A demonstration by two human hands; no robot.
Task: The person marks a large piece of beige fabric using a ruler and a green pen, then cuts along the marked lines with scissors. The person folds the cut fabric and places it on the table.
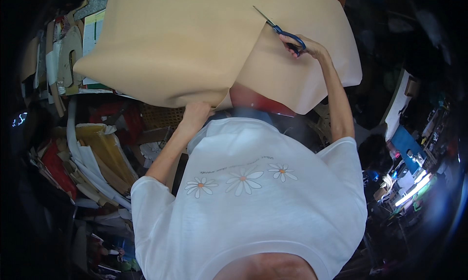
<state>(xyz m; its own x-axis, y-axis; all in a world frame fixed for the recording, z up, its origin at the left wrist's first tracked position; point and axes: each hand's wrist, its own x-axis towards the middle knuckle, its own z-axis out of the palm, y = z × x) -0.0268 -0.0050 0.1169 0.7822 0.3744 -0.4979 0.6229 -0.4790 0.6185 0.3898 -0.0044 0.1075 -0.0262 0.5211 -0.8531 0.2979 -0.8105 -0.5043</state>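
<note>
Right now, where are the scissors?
In the head view the blue-handled scissors are up top, right of centre, in the right hand, blades in the slit of the big tan paper sheet. The left hand grips the sheet's near edge.

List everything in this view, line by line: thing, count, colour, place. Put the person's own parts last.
sheet of tan paper: one, tan, spread across the top centre, split by a cut from its near edge.
scissors: one pair, blue handles and metal blades, at the top of the cut, upper right.
cardboard and paper offcuts: a pile, count unclear, tan, white and red, at left.
cardboard templates: several, beige, stacked at upper left.
cluttered bench: one, mixed colours with bright lights, at right; items too small to tell.
white T-shirt: one, white with a daisy print, lower centre.
left hand: one, gripping the sheet's near edge.
right hand: one, fingers in the scissors' handles.
</note>
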